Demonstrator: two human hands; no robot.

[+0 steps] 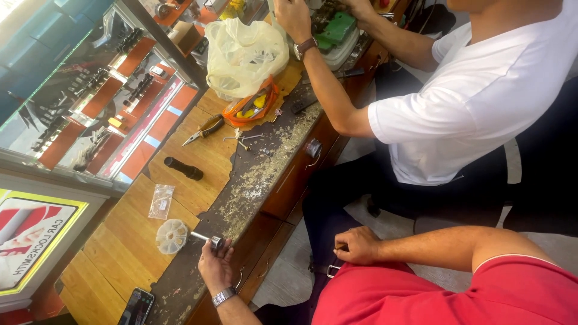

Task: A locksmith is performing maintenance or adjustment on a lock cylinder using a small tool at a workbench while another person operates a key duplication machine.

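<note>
Lock cylinder (212, 241) sits pinched in the left hand (215, 265) at the workbench (253, 180) edge, beside the round white case (171, 236); steadying it against the wood seems wise. Right hand (356, 245) rests loosely closed on the thigh, seemingly empty

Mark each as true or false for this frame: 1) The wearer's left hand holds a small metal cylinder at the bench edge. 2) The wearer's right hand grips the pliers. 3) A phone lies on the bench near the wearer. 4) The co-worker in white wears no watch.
1) True: the left hand holds a small metal cylinder by the round white case.
2) False: the right hand rests on the lap; the pliers lie on the bench.
3) True: the phone lies there.
4) False: a watch is on the co-worker's wrist.
</note>
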